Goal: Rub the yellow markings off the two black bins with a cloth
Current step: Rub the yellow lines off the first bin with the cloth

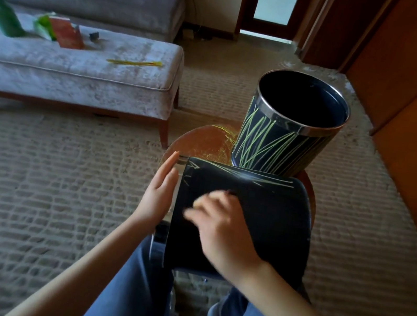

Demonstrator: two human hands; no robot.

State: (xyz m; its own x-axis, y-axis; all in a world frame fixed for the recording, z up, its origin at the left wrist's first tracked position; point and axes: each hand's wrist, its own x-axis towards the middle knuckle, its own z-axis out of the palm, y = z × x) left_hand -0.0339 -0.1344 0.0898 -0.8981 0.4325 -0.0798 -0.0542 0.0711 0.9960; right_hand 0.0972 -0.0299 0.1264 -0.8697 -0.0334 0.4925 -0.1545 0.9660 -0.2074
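Nearest the camera, the person's knees in blue jeans (pixel 123 295) sit under the lying bin (pixel 273 224), a black bin tipped on its side, its far end reaching the round surface (pixel 201 143).

Left grip (pixel 158 193): flat, fingers straight, pressed against the lying bin's left end. It holds nothing and only braces.

Right grip (pixel 220 226): on top of the lying bin's wall, fingers curled and motion-blurred. A pale scrap at the fingertips is judged to be the cloth (pixel 196 205), pinched against the wall. Most of it is hidden.

The wall under and right of the right grip reads clean. Yellow markings (pixel 248 177) remain along the lying bin's far edge, with a few faint ticks near its left end.

Just beyond the lying bin, the second bin (pixel 289 132) stands upright on the same surface, untouched, its side densely lined in yellow.

Further beyond and left of the lying bin, a grey bench (pixel 120 82) carries a yellow marker (pixel 135 62).

Assessment: first bin mostly done, second not begun. To finish this step well:
- Keep the left brace firm so the round wall cannot roll.
- Work short, hard strokes toward the far edge.
- Rotate the bin to check its hidden underside.
- Turn the cloth to a fresh face to avoid smearing.
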